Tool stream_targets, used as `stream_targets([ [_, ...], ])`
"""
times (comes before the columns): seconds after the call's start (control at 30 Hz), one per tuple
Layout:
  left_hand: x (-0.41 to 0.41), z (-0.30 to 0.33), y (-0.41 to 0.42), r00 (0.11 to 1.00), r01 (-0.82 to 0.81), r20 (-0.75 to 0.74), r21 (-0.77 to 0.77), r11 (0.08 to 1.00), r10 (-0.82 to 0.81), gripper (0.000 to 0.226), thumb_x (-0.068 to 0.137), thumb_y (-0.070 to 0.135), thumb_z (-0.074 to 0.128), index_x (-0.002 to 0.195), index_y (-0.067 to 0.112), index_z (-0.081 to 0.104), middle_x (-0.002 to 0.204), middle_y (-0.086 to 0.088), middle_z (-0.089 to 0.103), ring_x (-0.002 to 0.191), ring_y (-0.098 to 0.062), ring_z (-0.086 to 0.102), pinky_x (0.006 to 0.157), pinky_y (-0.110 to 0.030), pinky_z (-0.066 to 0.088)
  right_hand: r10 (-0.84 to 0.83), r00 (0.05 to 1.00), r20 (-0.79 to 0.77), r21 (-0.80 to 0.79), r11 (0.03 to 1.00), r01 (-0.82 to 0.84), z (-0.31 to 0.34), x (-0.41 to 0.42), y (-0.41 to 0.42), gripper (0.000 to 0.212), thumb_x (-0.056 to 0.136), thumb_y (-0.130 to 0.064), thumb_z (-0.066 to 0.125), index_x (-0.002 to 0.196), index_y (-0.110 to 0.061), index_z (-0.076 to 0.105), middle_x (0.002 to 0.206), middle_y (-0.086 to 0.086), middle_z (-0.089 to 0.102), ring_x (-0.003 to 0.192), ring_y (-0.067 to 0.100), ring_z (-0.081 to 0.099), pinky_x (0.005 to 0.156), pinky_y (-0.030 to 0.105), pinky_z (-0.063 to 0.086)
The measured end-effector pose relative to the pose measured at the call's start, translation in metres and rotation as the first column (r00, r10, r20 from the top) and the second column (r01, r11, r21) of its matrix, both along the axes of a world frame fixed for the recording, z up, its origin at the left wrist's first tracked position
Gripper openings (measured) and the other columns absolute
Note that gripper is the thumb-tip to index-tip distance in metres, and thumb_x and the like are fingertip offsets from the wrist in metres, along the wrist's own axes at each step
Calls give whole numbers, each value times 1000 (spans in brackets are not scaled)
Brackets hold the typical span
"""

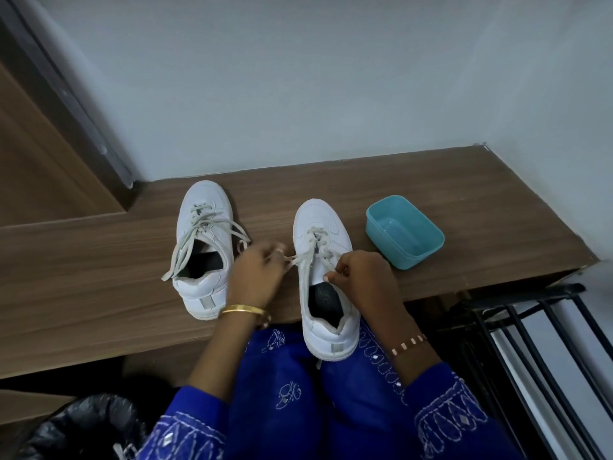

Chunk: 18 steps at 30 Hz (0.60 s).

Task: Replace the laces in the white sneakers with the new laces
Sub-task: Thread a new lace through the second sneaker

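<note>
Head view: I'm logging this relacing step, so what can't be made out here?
- Right sneaker: the right hand covers the lace there, so its eyelet is hidden.
- Left hand: fingers are motion-blurred; its grip on the lace is unclear.
- Teal tub: looks empty, but the near wall hides part of its floor.
- New laces: none visible.
- Black bag: cut off by the bottom edge.
</note>
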<state>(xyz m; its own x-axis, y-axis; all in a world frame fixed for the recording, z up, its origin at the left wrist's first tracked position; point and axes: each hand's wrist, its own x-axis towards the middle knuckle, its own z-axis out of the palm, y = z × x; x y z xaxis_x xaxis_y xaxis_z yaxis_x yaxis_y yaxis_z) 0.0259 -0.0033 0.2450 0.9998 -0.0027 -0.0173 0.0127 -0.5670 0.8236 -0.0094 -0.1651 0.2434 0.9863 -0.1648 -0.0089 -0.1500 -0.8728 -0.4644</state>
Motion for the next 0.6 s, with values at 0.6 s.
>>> stream_targets([
  [0.6,19,14,26,962,-261,-213,-896,358,170,31,99,11,31,72,12,47,51,1,56,53,-15,58,56,-29,56,-24,1000,-18,-43,999,24,-3,0,2,30,86,-35,61,87,-6,69,83,9,67,76,21,60,68,29,44],
])
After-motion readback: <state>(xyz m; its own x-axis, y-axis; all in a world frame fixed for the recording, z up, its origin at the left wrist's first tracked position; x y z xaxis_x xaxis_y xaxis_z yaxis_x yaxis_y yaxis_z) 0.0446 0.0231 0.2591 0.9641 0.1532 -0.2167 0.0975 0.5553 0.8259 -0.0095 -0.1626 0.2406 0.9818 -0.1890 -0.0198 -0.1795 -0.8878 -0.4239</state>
